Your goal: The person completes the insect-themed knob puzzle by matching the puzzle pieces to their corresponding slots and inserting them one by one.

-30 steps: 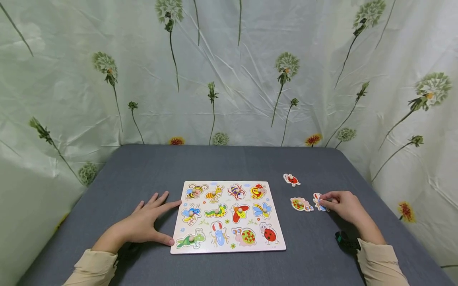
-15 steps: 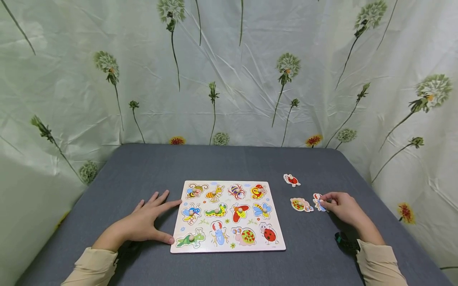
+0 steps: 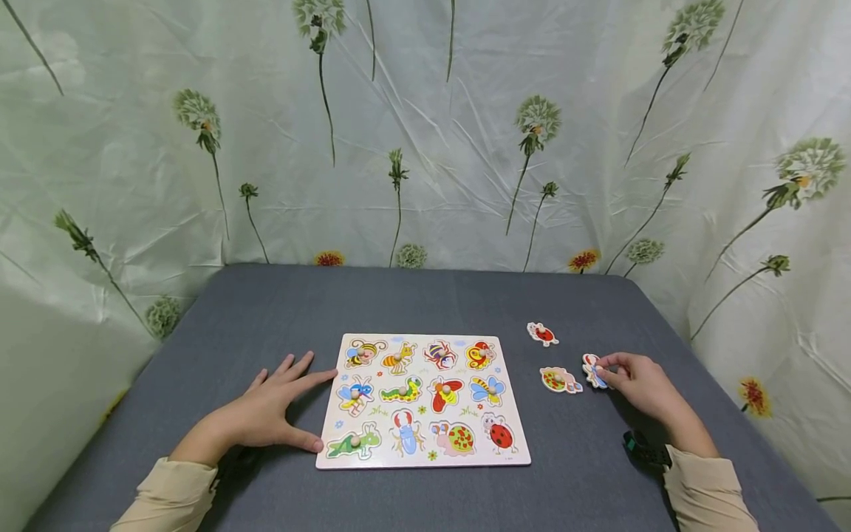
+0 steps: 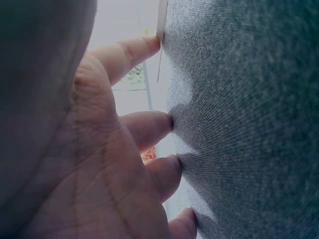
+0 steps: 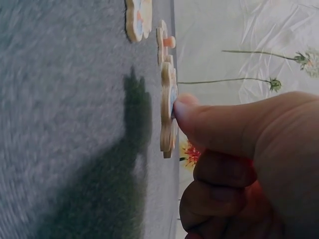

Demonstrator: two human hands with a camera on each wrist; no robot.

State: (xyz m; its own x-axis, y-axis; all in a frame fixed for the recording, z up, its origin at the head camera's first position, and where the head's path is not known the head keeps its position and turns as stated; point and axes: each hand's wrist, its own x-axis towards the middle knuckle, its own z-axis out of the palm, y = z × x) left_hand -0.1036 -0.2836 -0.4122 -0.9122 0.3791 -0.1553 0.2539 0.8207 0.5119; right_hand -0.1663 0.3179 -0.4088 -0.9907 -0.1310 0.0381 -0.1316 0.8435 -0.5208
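A wooden peg puzzle board (image 3: 422, 471) with insect pictures lies on the grey table. My left hand (image 3: 262, 414) has its fingers spread; thumb and index finger touch the board's left edge, and in the left wrist view other fingertips (image 4: 162, 127) rest on the cloth. To the right, my right hand (image 3: 640, 380) pinches a blue beetle puzzle piece (image 3: 591, 372) between thumb and index finger. In the right wrist view the beetle piece (image 5: 165, 107) stands slightly off the table, its knob hidden by the thumb. Left of it lie a snail piece (image 3: 560, 380) and a ladybug piece (image 3: 543, 334).
Most board pictures carry small wooden knobs; the beetle, snail and ladybug pictures in the near row show none. A flowered curtain (image 3: 425, 148) hangs behind the table's (image 3: 425, 295) far edge. A dark wrist device (image 3: 643, 447) sits below my right hand.
The beetle piece has come up slightly and away from the snail piece, pinched in my right hand. My left hand stays at the board's edge. The head view has shifted a little.
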